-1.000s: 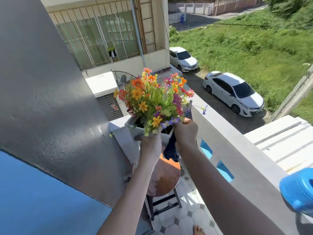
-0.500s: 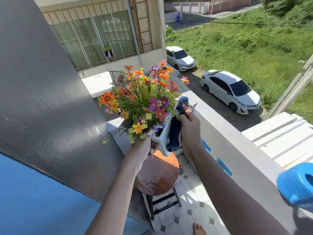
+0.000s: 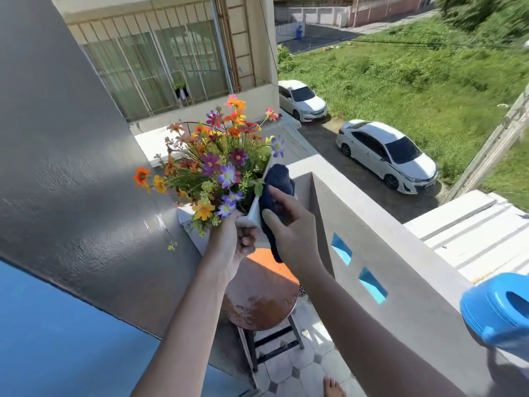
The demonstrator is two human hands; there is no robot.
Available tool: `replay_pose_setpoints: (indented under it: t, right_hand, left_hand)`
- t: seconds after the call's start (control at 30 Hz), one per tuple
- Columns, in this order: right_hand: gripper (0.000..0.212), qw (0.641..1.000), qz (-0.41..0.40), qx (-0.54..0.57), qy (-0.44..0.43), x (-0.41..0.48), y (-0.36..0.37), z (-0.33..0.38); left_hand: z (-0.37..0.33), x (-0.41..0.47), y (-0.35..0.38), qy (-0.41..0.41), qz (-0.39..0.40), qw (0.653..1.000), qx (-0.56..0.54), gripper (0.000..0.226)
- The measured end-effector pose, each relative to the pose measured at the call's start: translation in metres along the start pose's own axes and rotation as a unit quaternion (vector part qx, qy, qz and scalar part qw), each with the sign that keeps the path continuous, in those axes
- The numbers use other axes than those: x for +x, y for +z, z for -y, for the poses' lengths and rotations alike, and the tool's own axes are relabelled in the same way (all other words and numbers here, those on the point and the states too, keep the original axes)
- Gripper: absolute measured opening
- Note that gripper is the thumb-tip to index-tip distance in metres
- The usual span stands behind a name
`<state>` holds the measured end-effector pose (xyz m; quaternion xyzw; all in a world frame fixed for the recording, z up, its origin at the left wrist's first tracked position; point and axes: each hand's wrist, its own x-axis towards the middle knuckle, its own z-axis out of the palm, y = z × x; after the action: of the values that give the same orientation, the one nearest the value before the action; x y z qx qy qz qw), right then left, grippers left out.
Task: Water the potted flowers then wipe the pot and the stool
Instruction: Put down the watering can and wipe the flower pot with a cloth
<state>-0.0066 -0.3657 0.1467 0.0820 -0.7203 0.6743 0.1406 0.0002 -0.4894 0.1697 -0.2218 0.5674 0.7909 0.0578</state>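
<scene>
My left hand grips the near corner of a white pot and holds it in the air, tilted to the left. Colourful flowers spill out of it toward the grey wall. My right hand presses a dark blue cloth flat against the pot's right side. Below the pot stands a round brown stool with a wet-looking top and dark metal legs.
A grey balcony parapet with blue openings runs along the right. A blue watering can sits on its top at the right edge. A grey wall is close on the left. Pale tiles and a bare foot lie below.
The pot has tipped further to the left, swinging the flowers toward the wall. My right hand has slid the cloth up along the pot's right side.
</scene>
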Motion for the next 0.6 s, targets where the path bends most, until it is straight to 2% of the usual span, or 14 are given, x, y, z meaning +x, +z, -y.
replay_pose_setpoints:
  t: [0.1,0.27,0.37,0.6]
  right_hand:
    - [0.037,0.998,0.048,-0.027,-0.035,-0.023,-0.002,-0.013]
    - [0.036,0.996,0.018,-0.032,0.085,-0.024,-0.005,-0.036]
    - [0.033,0.993,-0.001,-0.023,0.116,-0.012,-0.007,-0.042]
    - [0.028,0.996,-0.060,0.040,0.043,0.013,0.003,-0.016]
  left_hand:
    - [-0.009,-0.002,-0.004,0.004,0.009,1.000,-0.012,0.033]
    - [-0.013,-0.002,-0.007,-0.008,0.008,1.000,-0.012,0.030]
    - [-0.010,-0.003,-0.006,-0.006,0.003,1.000,-0.003,0.031]
    - [0.005,-0.001,0.003,0.011,-0.030,0.997,0.072,0.024]
